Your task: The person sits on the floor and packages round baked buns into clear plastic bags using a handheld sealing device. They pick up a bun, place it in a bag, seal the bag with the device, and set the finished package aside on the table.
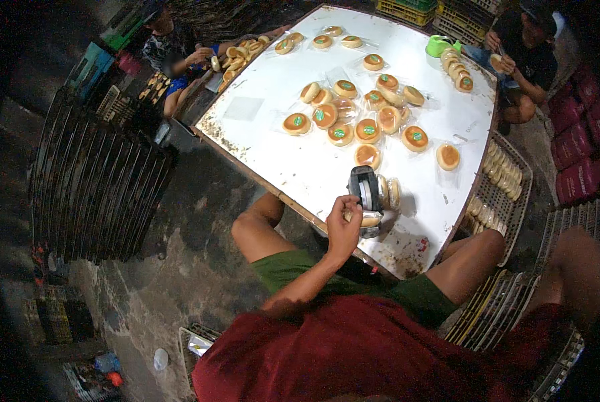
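Observation:
My left hand [343, 221] holds a plastic-wrapped round bun [371, 219] on edge against the near end of a black tape dispenser [364, 188]. A roll of pale tape sits in the dispenser. Just right of it, several wrapped buns [392, 194] stand on edge. My right arm [576, 261] is bent out to the right and blurred; its hand cannot be made out. Beyond the dispenser, many buns with browned tops [368, 130] lie in clear bags on the white table [279, 156]. Most bear a green sticker.
A lime-green tape dispenser [436, 46] and a row of buns [455, 70] are at the far right. Crates of wrapped buns [501, 171] stand beside the table. Two people [526, 60] work at its far sides. Stacked trays [99, 186] stand on the left.

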`<state>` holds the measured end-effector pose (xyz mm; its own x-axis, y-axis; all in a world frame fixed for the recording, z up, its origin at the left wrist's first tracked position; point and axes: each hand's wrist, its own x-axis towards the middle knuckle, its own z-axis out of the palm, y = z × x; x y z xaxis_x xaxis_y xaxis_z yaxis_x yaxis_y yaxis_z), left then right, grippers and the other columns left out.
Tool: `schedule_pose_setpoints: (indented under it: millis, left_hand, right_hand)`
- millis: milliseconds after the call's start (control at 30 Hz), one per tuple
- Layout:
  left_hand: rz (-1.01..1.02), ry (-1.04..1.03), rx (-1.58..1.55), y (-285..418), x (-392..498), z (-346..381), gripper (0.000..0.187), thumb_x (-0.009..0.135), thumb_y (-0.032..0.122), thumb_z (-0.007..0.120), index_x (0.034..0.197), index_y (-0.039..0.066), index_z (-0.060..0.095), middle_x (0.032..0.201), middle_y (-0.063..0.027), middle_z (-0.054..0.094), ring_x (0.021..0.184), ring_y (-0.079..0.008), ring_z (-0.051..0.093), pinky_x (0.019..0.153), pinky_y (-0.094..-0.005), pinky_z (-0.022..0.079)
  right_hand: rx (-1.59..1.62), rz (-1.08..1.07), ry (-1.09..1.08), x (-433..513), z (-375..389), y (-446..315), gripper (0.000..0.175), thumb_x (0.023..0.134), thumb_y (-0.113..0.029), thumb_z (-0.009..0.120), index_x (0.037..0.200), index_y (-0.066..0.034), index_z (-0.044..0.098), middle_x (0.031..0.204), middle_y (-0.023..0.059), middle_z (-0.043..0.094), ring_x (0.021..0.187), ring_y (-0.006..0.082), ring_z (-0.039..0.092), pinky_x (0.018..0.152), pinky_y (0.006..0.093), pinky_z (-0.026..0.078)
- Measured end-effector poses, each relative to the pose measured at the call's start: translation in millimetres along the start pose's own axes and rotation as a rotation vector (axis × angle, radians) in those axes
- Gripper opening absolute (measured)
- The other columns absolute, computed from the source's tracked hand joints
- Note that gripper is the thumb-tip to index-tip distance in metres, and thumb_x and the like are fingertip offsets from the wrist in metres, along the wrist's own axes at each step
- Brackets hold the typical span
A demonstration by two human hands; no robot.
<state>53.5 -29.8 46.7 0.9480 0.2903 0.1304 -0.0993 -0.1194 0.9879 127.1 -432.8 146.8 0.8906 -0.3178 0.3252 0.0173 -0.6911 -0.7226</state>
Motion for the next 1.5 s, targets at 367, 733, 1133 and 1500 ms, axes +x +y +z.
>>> schedule_pose_setpoints:
  millis: [367,733,1133,1500]
  left_hand:
    - [-0.127,-0.115,-0.024,-8.8,-8.7,14.8,0.018,0.089,0.003,0.059,0.107,0.002,0.061,0.088,-0.0015,0.058,0.083,-0.0079,0.052,0.071,-0.0229,0.044]
    - [0.055,0.388,-0.248,31.3,16.4,47.1,0.023,0.097,0.006,0.055,0.119,0.0,0.05,0.101,-0.0066,0.051,0.091,-0.014,0.048,0.083,-0.0292,0.043]
    - [-0.198,-0.431,0.991,-89.9,185.8,117.0,0.079,0.071,0.044,0.082,0.132,0.006,0.049,0.141,-0.0224,0.038,0.123,-0.0437,0.048,0.087,-0.0628,0.048]
    - [-0.239,-0.393,-0.093,-109.0,229.8,59.9,0.065,0.076,0.024,0.07,0.131,-0.002,0.047,0.119,-0.0193,0.058,0.11,-0.0247,0.06,0.089,-0.0376,0.052]
  right_hand:
    - [-0.105,-0.02,-0.036,12.4,-16.5,7.8,0.053,0.089,-0.023,0.067,0.133,-0.0032,0.045,0.119,0.0095,0.054,0.11,0.0218,0.055,0.097,0.035,0.045]
    - [0.61,0.004,-0.389,-89.5,152.6,-78.3,0.054,0.096,-0.023,0.061,0.14,-0.0024,0.039,0.125,0.012,0.053,0.112,0.022,0.056,0.096,0.0333,0.047]
    - [-0.065,-0.064,-0.263,-120.4,300.8,49.7,0.043,0.099,-0.026,0.055,0.136,-0.0047,0.048,0.122,0.0214,0.061,0.113,0.0334,0.059,0.098,0.0378,0.046]
    - [0.074,-0.109,-0.037,-113.1,269.0,34.8,0.051,0.094,-0.04,0.06,0.131,-0.0052,0.055,0.133,0.0171,0.053,0.119,0.0325,0.053,0.097,0.0449,0.045]
